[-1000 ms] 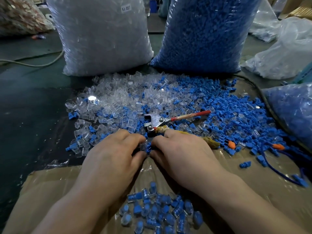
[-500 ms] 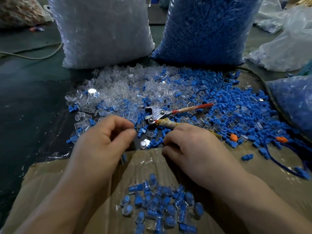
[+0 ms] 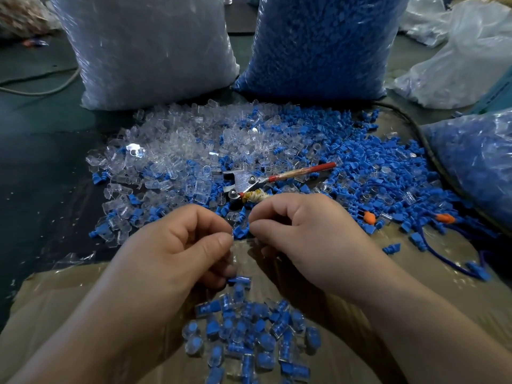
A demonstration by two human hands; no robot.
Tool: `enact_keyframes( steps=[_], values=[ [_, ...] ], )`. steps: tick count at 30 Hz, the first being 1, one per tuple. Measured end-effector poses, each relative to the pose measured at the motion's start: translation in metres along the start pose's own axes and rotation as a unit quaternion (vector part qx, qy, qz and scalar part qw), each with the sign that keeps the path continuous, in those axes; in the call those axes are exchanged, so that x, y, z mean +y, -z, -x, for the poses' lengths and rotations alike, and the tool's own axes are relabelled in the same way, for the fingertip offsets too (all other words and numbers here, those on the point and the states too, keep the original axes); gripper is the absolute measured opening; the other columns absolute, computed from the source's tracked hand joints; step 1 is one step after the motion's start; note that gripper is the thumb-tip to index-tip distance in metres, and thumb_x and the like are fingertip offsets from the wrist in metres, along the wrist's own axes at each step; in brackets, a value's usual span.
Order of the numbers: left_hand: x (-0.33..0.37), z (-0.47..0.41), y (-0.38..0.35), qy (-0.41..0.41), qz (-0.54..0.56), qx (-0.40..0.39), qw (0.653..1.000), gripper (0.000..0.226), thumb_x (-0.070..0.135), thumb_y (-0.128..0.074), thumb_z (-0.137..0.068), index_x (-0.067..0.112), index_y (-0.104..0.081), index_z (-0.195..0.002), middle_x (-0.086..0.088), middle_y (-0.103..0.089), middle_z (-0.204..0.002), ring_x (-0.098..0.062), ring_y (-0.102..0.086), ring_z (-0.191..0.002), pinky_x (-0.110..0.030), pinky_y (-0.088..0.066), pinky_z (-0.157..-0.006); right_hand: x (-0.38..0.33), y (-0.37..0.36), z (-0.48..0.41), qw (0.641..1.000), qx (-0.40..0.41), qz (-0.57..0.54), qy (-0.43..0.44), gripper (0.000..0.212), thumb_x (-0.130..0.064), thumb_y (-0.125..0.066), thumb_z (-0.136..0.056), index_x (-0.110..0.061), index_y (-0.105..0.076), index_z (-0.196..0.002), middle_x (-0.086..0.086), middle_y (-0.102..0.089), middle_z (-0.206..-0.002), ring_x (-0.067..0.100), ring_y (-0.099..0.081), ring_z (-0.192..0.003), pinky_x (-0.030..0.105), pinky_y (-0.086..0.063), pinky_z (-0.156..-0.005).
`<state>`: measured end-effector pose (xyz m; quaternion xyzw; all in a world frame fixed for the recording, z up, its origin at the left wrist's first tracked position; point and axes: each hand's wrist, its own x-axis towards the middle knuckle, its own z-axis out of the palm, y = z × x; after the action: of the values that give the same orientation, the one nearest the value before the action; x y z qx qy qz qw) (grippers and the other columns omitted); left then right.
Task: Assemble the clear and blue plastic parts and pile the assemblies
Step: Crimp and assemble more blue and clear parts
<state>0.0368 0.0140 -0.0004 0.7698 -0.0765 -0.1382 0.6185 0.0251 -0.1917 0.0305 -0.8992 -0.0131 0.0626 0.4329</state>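
A: Left side of the frame, what was there?
B: A bag of clear parts point(image 3: 149, 51) stood upper left. Loose clear parts point(image 3: 171, 151) were spread below it on the dark floor. Cardboard point(image 3: 55, 300) covered the lower left.

A: The left hand point(image 3: 177, 245)?
B: Its fingers were curled and the thumb tip met the forefinger. A clear part point(image 3: 232, 236) showed faintly in that pinch. One assembly point(image 3: 239, 279) sat just under its lower fingers; I couldn't tell whether it touched them.

A: And the centre?
B: The pile of assemblies point(image 3: 249, 336) lay on the cardboard at lower centre, between the forearms. Pliers point(image 3: 249, 181) with a red handle lay among the loose parts above the hands. A bag of blue parts point(image 3: 318, 45) stood upper centre.

A: The right hand point(image 3: 302, 231)?
B: It was curled too, fingertips just beside the left hand's. A blue part point(image 3: 241, 232) lay at those tips. I couldn't tell whether it was gripped or on the floor.

A: Further right?
B: Loose blue parts point(image 3: 374, 162), two orange pieces point(image 3: 369, 217), and a third bag point(image 3: 476, 162) at the right edge.
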Motion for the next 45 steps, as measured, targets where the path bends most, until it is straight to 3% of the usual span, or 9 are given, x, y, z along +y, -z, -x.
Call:
enact_keyframes(
  steps=[6,11,16,23,28,31,35,39,45],
  values=[
    [-0.005,-0.004,0.006,0.015,0.116,0.079,0.99,0.019,0.032,-0.082,-0.075,0.025,-0.074,-0.091,-0.016,-0.072,-0.073,-0.029,-0.067,-0.056,-0.037,-0.055,-0.053,-0.005,0.002,0.004,0.931,-0.07,-0.351,-0.069,0.011,-0.012,-0.06,-0.096,-0.004,-0.068,-0.094,0.018,-0.07,-0.078,0.026,-0.067,-0.066,0.039,-0.06,-0.062],
    [-0.004,-0.005,0.006,0.022,0.162,0.06,0.985,0.037,0.04,-0.079,-0.063,0.023,-0.073,-0.095,-0.018,-0.072,-0.083,-0.031,-0.067,-0.065,-0.043,-0.053,-0.065,-0.007,0.001,0.002,0.878,-0.109,-0.458,-0.087,0.01,-0.008,-0.059,-0.095,0.0,-0.064,-0.1,0.013,-0.07,-0.085,0.026,-0.066,-0.069,0.032,-0.059,-0.059],
    [-0.003,-0.005,0.0,-0.019,0.14,0.092,0.986,0.029,0.035,-0.079,-0.072,0.031,-0.073,-0.1,-0.01,-0.074,-0.088,-0.023,-0.069,-0.073,-0.042,-0.054,-0.065,-0.008,0.001,0.001,0.871,-0.105,-0.472,-0.091,0.01,-0.008,-0.063,-0.092,0.0,-0.064,-0.098,0.018,-0.069,-0.085,0.028,-0.066,-0.068,0.033,-0.06,-0.059],
    [0.006,0.001,-0.006,-0.118,-0.154,0.168,0.967,0.03,0.068,-0.053,-0.083,0.058,-0.061,-0.11,0.026,-0.065,-0.1,0.002,-0.065,-0.088,-0.029,-0.052,-0.07,-0.007,0.001,0.0,0.898,-0.09,-0.423,-0.085,0.007,-0.004,-0.066,-0.089,-0.003,-0.068,-0.095,0.017,-0.071,-0.081,0.025,-0.069,-0.071,0.035,-0.061,-0.068],
    [0.009,0.005,-0.012,-0.138,-0.139,0.07,0.978,0.04,0.069,-0.06,-0.072,0.062,-0.062,-0.111,0.019,-0.072,-0.098,-0.006,-0.07,-0.084,-0.027,-0.054,-0.068,-0.01,0.0,0.003,0.986,-0.046,-0.162,-0.01,0.019,-0.02,-0.077,-0.083,-0.033,-0.069,-0.095,-0.007,-0.073,-0.088,0.015,-0.07,-0.082,0.042,-0.06,-0.078],
    [0.009,0.006,-0.014,-0.132,-0.111,0.061,0.983,0.043,0.066,-0.07,-0.066,0.062,-0.062,-0.109,0.018,-0.074,-0.096,-0.01,-0.073,-0.086,-0.033,-0.059,-0.071,-0.013,-0.004,0.004,0.997,-0.017,-0.079,0.013,0.032,-0.024,-0.075,-0.082,-0.041,-0.058,-0.103,-0.014,-0.069,-0.094,0.006,-0.066,-0.087,0.037,-0.056,-0.082],
    [0.009,0.005,-0.017,-0.149,-0.18,0.079,0.969,0.028,0.058,-0.077,-0.074,0.056,-0.065,-0.098,0.025,-0.072,-0.089,0.001,-0.068,-0.079,-0.02,-0.051,-0.062,-0.02,-0.004,0.009,0.994,-0.001,0.073,0.083,0.036,-0.024,-0.067,-0.085,-0.042,-0.044,-0.107,-0.018,-0.058,-0.092,-0.002,-0.049,-0.09,0.019,-0.043,-0.075],
    [0.012,0.006,-0.02,-0.155,-0.166,0.091,0.97,0.013,0.05,-0.077,-0.081,0.046,-0.068,-0.088,0.021,-0.07,-0.077,0.004,-0.064,-0.067,-0.005,-0.044,-0.058,-0.025,-0.007,0.013,0.986,-0.021,0.105,0.125,0.027,-0.02,-0.061,-0.088,-0.035,-0.048,-0.105,-0.016,-0.054,-0.101,0.001,-0.044,-0.094,0.02,-0.036,-0.08],
    [0.014,0.008,-0.023,-0.112,-0.049,0.08,0.989,0.019,0.044,-0.06,-0.076,0.047,-0.069,-0.093,0.01,-0.075,-0.074,0.0,-0.069,-0.06,-0.009,-0.05,-0.053,-0.02,-0.007,0.015,0.989,0.05,0.06,0.128,0.024,-0.022,-0.064,-0.089,-0.04,-0.056,-0.104,-0.022,-0.057,-0.098,-0.005,-0.051,-0.095,0.015,-0.043,-0.08]
  ],
)
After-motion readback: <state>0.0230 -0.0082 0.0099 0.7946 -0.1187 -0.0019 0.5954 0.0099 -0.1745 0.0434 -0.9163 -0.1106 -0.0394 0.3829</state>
